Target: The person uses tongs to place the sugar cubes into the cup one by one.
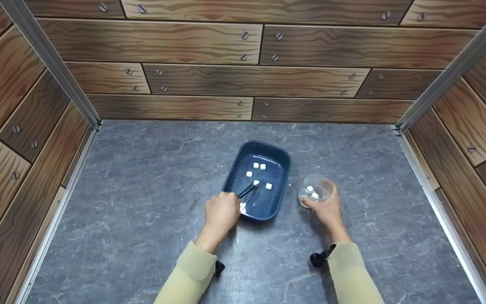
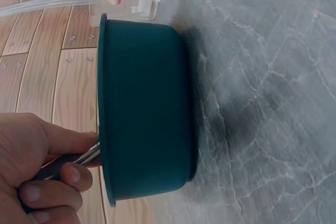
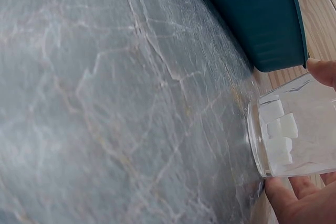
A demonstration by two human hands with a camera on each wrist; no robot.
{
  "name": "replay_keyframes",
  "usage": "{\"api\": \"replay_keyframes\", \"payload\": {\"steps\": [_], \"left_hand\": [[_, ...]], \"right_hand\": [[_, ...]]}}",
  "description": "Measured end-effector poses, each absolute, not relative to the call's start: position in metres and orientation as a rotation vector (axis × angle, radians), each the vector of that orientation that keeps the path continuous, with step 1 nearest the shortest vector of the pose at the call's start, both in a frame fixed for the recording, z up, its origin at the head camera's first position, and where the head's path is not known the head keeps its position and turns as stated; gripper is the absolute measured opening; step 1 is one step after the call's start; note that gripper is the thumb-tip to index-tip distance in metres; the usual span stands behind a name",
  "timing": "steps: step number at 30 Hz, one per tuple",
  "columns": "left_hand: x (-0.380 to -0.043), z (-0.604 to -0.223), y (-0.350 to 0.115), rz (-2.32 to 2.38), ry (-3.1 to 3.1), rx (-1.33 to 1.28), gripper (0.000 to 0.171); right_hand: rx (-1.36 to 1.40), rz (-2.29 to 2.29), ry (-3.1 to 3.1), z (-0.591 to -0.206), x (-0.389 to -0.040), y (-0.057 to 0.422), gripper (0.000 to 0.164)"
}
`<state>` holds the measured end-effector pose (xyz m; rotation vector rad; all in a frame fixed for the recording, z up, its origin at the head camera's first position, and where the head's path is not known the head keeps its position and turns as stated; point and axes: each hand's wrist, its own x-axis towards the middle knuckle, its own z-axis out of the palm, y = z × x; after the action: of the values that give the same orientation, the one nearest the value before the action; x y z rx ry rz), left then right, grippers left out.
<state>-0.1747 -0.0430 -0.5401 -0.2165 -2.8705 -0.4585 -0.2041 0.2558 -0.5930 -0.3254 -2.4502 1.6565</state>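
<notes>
My left hand point(image 1: 221, 211) grips a pair of dark tweezers point(image 1: 247, 191) over the near left side of a dark blue basin point(image 1: 286, 171). Their tips meet at a small white cube point(image 1: 256, 183) inside the basin. Several more white cubes point(image 1: 268, 186) lie on the basin's floor. To the right of the basin, my right hand point(image 1: 328, 210) holds a clear cup point(image 1: 315, 180), its thumb and fingers on opposite sides. A few white cubes point(image 3: 282, 124) sit at the bottom of the cup. The basin's wall hides the tweezer tips in the left wrist view.
Basin and cup stand on a grey marbled surface point(image 1: 150, 202). Wood-plank panels point(image 1: 209, 80) enclose the back and both sides, with metal strips point(image 1: 437, 236) along the side edges. A tiny white speck point(image 1: 290, 184) lies between basin and cup.
</notes>
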Motion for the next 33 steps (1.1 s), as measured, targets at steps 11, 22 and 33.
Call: {"api": "replay_keyframes", "payload": {"steps": [11,22,33], "left_hand": [[-0.172,-0.533,-0.046,-0.494,-2.862,-0.220,0.022],[-0.169,-0.525,-0.046,-0.516,-2.823,-0.258,0.019],[-0.167,-0.516,-0.034,-0.647,-2.646,-0.436,0.017]], "right_hand": [[-0.316,1.692,-2.411,-0.593,-0.204,0.255,0.085],[-0.305,1.707,-2.405,-0.592,-0.203,0.254,0.086],[-0.307,1.748,-2.381,-0.593,-0.204,0.254,0.089]]}}
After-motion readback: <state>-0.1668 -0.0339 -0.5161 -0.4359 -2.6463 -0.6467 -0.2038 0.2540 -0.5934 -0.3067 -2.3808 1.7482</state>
